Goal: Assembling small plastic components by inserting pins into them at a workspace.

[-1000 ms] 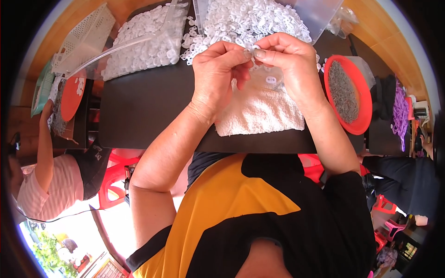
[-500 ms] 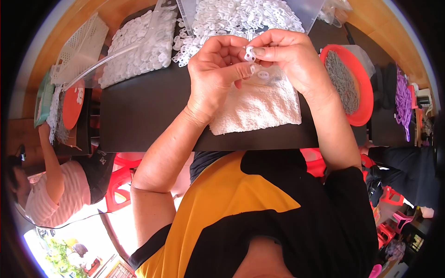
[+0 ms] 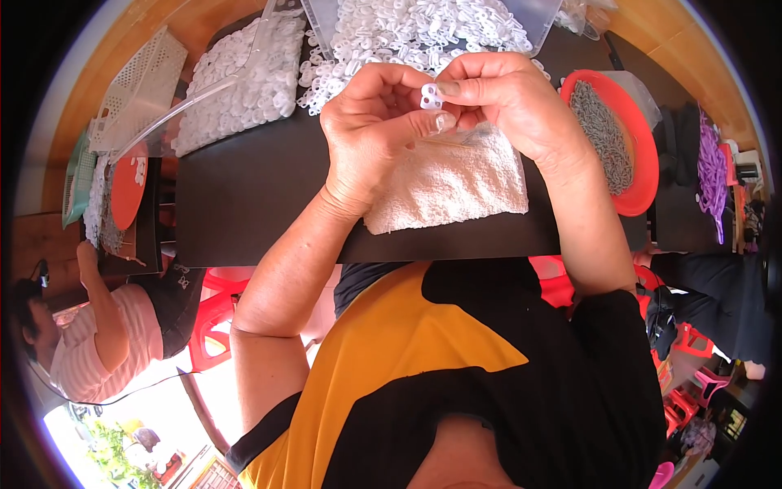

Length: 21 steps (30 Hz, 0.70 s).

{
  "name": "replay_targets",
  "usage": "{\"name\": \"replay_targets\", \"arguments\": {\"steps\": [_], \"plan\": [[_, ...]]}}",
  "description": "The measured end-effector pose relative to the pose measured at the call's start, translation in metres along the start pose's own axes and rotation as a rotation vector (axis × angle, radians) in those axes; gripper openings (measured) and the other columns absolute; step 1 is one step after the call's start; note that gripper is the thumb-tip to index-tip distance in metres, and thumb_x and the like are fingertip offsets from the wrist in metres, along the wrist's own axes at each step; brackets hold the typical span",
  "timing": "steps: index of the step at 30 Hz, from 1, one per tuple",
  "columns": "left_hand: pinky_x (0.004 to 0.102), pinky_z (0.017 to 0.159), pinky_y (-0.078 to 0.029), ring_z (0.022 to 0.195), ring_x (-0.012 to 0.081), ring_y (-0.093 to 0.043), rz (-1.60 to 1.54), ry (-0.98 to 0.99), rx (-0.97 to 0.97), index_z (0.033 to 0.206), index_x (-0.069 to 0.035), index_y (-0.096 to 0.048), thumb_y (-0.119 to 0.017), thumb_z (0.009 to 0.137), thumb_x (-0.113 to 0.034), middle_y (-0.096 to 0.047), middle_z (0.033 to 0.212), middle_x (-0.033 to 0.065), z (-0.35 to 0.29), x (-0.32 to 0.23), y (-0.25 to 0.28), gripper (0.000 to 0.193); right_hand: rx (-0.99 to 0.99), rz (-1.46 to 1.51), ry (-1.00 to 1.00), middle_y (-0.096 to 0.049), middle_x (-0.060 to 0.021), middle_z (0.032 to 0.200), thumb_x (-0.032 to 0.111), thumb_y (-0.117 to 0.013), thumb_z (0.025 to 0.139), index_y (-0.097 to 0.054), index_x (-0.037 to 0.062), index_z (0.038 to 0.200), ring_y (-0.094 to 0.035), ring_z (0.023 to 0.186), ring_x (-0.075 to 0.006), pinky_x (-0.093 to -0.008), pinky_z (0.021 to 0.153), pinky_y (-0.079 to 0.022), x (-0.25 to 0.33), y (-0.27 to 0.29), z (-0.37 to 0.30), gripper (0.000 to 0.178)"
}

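Observation:
Both hands meet over the far part of a white terry towel [image 3: 448,191]. Between them is a small white plastic piece [image 3: 431,95] with rounded ends and holes. My right hand [image 3: 513,102] pinches it, thumb on its upper right side. My left hand [image 3: 371,126] is closed around its left and lower side, with curled fingers and the thumb below. The left fingertips are partly hidden, and I cannot tell whether more pieces lie between the fingers. Just beyond the hands spreads a heap of similar white pieces [image 3: 415,33].
Left stands a clear bag or box of white rings [image 3: 240,90]. On the right are a red tray [image 3: 648,163] of grey pieces [image 3: 601,126] and a purple bundle [image 3: 710,175]. Another person [image 3: 114,326] sits at far left beside a green basket [image 3: 77,191].
The white piece between my fingers has turned and shifted slightly left. An oval white piece seen below my fingers no longer shows there. The other person's hand has dropped from the green basket.

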<state>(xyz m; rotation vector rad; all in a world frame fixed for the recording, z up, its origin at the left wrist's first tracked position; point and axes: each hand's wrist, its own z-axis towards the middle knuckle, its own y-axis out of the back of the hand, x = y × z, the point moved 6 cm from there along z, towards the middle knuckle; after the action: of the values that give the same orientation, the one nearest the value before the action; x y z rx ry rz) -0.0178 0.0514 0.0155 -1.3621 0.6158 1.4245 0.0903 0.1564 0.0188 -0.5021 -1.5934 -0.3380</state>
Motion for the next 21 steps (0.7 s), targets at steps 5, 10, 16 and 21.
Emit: {"name": "replay_targets", "arguments": {"steps": [5, 10, 16, 21], "plan": [[0.0212, 0.061, -0.053, 0.079, 0.0133, -0.067, 0.022, 0.009, 0.029, 0.101, 0.004, -0.061, -0.073, 0.075, 0.011, -0.068, 0.089, 0.0102, 0.0024, 0.0013, 0.0022, 0.029, -0.005, -0.013, -0.024, -0.065, -0.0024, 0.073, 0.023, -0.066, 0.086, -0.069, 0.0037, 0.086, -0.062, 0.066, -0.0110, -0.0221, 0.064, -0.046, 0.0011, -0.0031, -0.0030, 0.019], [0.0180, 0.053, -0.047, 0.075, 0.0146, -0.070, 0.013, -0.067, 0.051, 0.102, 0.004, -0.061, -0.074, 0.077, 0.006, -0.069, 0.085, 0.0099, 0.0023, 0.0008, -0.0005, 0.028, 0.009, -0.063, 0.020, -0.064, -0.0021, 0.071, 0.023, -0.066, 0.086, -0.067, 0.0039, 0.082, -0.062, 0.065, -0.0107, -0.0221, 0.063, -0.044, 0.0052, -0.0028, -0.0027, 0.019], [0.0202, 0.052, -0.046, 0.073, 0.0098, -0.063, 0.058, 0.021, 0.070, 0.104, 0.003, -0.062, -0.074, 0.078, 0.005, -0.068, 0.088, 0.0082, 0.0031, 0.0013, 0.0035, 0.028, -0.015, -0.045, 0.022, -0.062, -0.0014, 0.068, 0.023, -0.067, 0.086, -0.066, 0.0040, 0.080, -0.060, 0.063, -0.0100, -0.0212, 0.061, -0.043, 0.0019, -0.0048, -0.0031, 0.020], [0.0218, 0.062, -0.056, 0.078, 0.0172, -0.071, 0.027, -0.094, 0.067, 0.104, 0.004, -0.061, -0.073, 0.078, 0.009, -0.069, 0.090, 0.0123, 0.0020, -0.0033, -0.0024, 0.030, -0.032, -0.045, 0.065, -0.060, -0.0010, 0.065, 0.022, -0.067, 0.086, -0.066, 0.0036, 0.079, -0.058, 0.061, -0.0091, -0.0208, 0.060, -0.042, 0.0036, -0.0024, -0.0022, 0.020]]}}
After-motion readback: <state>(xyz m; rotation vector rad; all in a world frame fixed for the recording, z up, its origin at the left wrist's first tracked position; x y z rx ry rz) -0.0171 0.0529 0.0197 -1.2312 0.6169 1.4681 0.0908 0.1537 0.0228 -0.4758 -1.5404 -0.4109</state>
